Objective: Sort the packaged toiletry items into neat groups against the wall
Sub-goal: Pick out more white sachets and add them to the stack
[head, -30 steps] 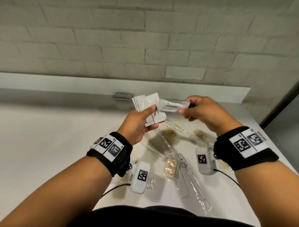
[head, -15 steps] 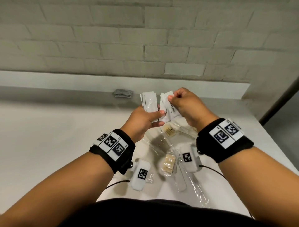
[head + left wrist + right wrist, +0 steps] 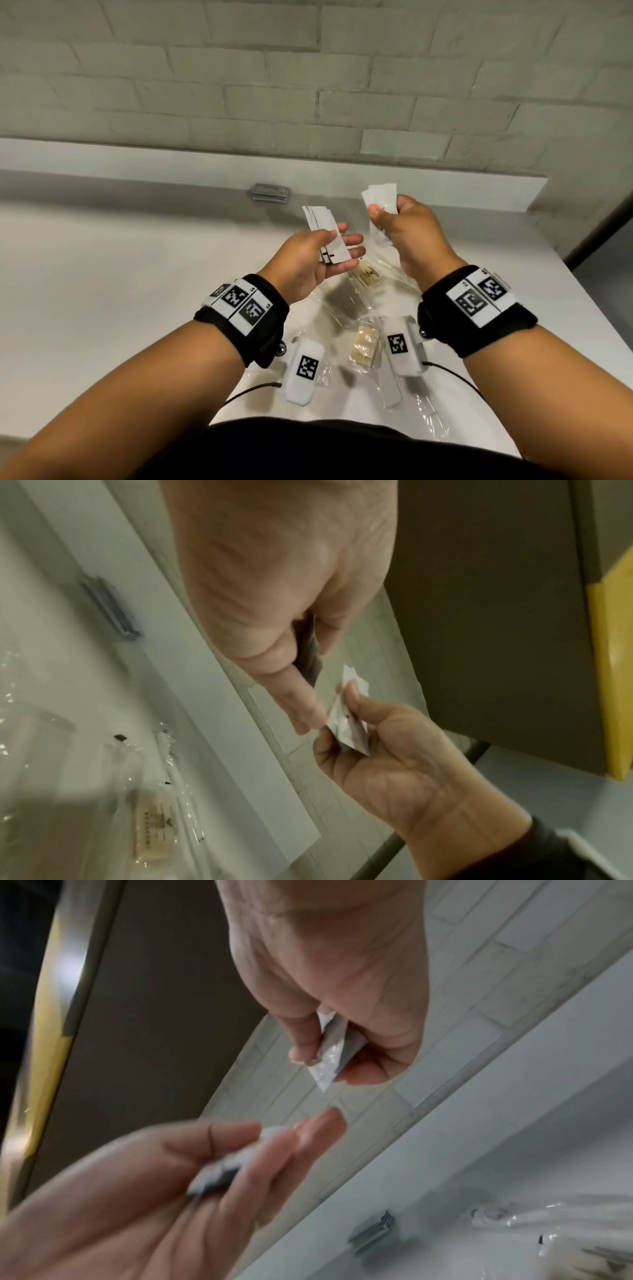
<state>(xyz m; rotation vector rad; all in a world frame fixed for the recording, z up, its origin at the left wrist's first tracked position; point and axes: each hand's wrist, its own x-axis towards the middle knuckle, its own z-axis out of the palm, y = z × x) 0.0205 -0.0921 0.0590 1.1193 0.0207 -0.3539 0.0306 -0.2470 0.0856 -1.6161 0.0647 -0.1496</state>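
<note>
Holding white sachets point(image 3: 327, 236) under my left hand point(image 3: 308, 263) thumb | right hand point(image 3: 407, 236) fingers now pinch the pulled-away sachets point(image 3: 380, 197) | hands have separated | grey stack point(image 3: 270, 193) beyond fingertips, clear packets point(image 3: 363, 346) below on desk point(image 3: 102, 291)

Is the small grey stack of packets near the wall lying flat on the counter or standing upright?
Lying flat: the grey stack rests on the counter close against the wall's ledge, packets piled one on another, edges roughly aligned.
</note>
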